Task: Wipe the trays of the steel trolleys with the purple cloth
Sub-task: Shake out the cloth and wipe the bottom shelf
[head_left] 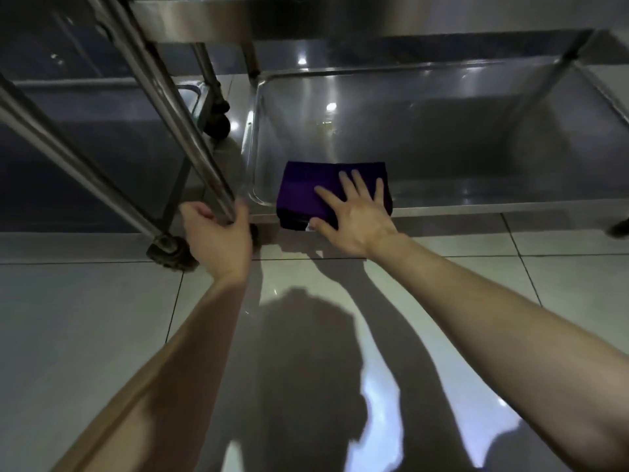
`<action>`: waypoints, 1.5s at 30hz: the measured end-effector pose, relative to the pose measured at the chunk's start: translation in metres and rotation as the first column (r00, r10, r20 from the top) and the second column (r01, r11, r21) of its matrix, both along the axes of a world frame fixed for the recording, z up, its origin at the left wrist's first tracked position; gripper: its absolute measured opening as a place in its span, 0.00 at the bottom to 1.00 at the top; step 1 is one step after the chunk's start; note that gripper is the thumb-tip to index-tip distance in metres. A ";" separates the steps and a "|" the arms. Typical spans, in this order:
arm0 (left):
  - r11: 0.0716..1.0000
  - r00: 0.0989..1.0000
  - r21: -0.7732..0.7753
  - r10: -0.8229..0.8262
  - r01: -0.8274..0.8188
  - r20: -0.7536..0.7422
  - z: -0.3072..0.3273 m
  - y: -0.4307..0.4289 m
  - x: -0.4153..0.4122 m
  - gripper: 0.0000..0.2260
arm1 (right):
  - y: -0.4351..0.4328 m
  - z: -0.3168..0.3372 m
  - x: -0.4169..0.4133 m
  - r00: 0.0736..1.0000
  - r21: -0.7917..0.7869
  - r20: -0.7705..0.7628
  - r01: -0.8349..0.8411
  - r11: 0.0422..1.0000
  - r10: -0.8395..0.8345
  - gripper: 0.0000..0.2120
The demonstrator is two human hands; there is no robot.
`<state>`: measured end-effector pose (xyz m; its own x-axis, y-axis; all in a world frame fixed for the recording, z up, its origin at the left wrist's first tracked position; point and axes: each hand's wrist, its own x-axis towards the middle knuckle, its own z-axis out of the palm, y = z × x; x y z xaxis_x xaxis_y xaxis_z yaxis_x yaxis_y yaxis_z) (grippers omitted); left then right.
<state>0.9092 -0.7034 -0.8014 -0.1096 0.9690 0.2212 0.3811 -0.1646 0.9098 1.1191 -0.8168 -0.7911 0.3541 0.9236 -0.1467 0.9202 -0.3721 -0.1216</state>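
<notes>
A folded purple cloth (308,192) lies on the bottom tray (459,155) of a steel trolley, at the tray's near left corner and partly over its front rim. My right hand (354,216) presses flat on the cloth with fingers spread. My left hand (218,238) curls around the lower end of a steel upright post (204,165) at the trolley's near left corner. An upper tray (306,15) of the same trolley runs across the top of the view.
A second steel trolley (85,137) stands to the left, with black caster wheels (170,252) near my left hand and another caster (219,126) further back. Glossy pale floor tiles (340,335) fill the foreground, with my shadow on them.
</notes>
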 end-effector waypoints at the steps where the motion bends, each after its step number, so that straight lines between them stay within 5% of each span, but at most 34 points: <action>1: 0.999 0.999 0.020 0.037 -0.037 0.022 0.002 0.011 -0.005 0.24 | 0.008 -0.003 -0.002 1.000 0.000 0.009 -0.005 1.000 0.005 0.37; 5: 0.990 0.978 0.012 -0.138 0.138 0.156 0.022 0.054 -0.001 0.30 | 0.036 -0.016 -0.012 0.998 -0.012 0.031 0.053 0.999 -0.053 0.37; 8: 0.956 0.917 -0.023 -0.275 0.294 0.288 0.027 0.075 0.015 0.15 | 0.039 -0.022 -0.010 0.997 -0.002 0.047 0.055 0.998 -0.055 0.37; 25: 0.979 0.885 -0.008 -0.181 0.204 0.429 0.012 0.083 0.041 0.16 | 0.143 -0.026 0.170 0.960 -0.062 -0.012 0.280 0.958 -0.281 0.40; 33: 0.984 0.891 -0.012 -0.156 0.179 0.427 0.015 0.081 0.041 0.10 | 0.223 -0.027 0.080 0.997 -0.011 -0.054 0.053 0.999 -0.054 0.39; 42: 0.980 0.907 -0.016 -0.177 0.198 0.382 0.016 0.078 0.039 0.17 | 0.126 -0.032 0.002 0.986 -0.024 -0.098 -0.137 0.990 0.134 0.35; 45: 0.974 0.909 -0.016 -0.206 0.227 0.364 0.020 0.080 0.037 0.11 | 0.098 -0.029 0.017 0.982 -0.049 -0.133 -0.143 0.988 0.136 0.35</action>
